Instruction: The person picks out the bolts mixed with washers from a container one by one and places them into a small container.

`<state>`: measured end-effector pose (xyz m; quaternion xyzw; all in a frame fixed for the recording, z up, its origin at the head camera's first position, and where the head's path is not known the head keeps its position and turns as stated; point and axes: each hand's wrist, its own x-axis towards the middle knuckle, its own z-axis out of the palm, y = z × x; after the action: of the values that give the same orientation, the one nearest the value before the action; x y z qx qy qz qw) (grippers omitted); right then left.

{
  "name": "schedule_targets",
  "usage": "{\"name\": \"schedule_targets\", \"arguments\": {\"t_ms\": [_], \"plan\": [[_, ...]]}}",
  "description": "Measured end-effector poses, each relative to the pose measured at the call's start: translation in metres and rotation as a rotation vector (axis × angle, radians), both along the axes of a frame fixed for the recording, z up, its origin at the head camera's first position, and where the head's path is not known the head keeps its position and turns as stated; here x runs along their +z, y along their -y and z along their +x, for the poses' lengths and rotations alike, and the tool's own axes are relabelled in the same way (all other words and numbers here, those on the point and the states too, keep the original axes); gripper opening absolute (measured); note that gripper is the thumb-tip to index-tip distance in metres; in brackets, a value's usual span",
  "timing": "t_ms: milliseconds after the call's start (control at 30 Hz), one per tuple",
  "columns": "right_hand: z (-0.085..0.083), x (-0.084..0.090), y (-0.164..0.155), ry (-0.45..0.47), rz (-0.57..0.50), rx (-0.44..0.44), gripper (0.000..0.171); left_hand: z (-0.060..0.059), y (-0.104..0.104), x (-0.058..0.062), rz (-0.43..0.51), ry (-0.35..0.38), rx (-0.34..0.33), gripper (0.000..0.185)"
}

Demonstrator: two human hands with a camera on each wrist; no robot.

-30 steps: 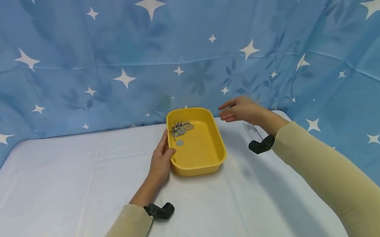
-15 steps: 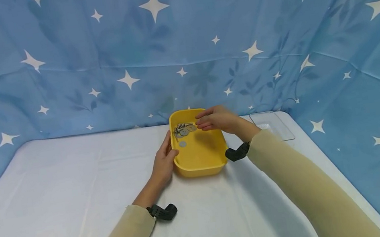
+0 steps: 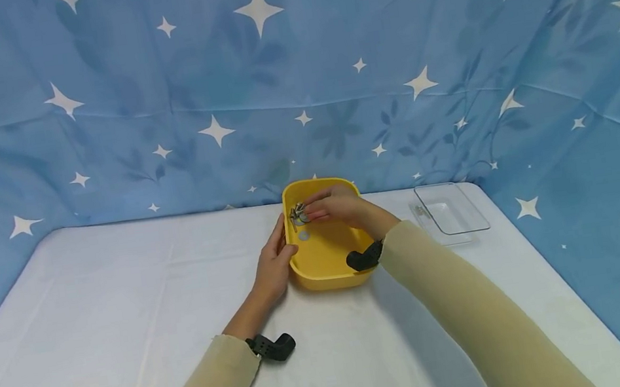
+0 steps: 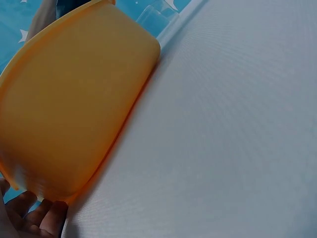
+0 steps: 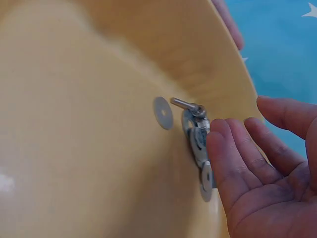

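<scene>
Tray [image 3: 325, 282] on the worktop [image 3: 97, 329], left hand [image 3: 273, 263] against its left wall | bolts [image 5: 184, 103] and washers [image 5: 163, 120] inside, toward the left | plastic box [image 3: 458, 212] off to the right | fabric backdrop [image 3: 246, 77] behind

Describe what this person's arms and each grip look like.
The left grip and right grip are bare hands, no gloves visible. Both sleeves are long, plain and pale yellow-beige. A small, bent black device is worn at each wrist; no cables show.

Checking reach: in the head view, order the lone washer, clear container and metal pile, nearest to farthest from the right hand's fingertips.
1. Metal pile: left, beside the right hand.
2. Lone washer: lower left, inside the yellow tray.
3. Clear container: right of the tray.
</scene>
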<state>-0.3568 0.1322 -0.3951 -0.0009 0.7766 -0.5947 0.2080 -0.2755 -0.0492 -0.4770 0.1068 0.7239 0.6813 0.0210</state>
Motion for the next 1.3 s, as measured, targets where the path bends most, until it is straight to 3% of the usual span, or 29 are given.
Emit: {"name": "schedule_targets", "arguments": {"t_ms": [333, 633, 1300], "plan": [[-0.005, -0.011, 0.014, 0.005, 0.014, 0.056, 0.038, 0.002, 0.0, 0.004, -0.002, -0.017, 0.003, 0.071], [-0.01, -0.02, 0.02, 0.098, -0.005, -0.01, 0.038, 0.001, -0.002, 0.002, 0.012, -0.022, -0.002, 0.072], [-0.011, -0.035, 0.03, 0.106, -0.079, -0.067, 0.037, 0.001, 0.002, -0.001, -0.019, -0.029, -0.007, 0.072]]}}
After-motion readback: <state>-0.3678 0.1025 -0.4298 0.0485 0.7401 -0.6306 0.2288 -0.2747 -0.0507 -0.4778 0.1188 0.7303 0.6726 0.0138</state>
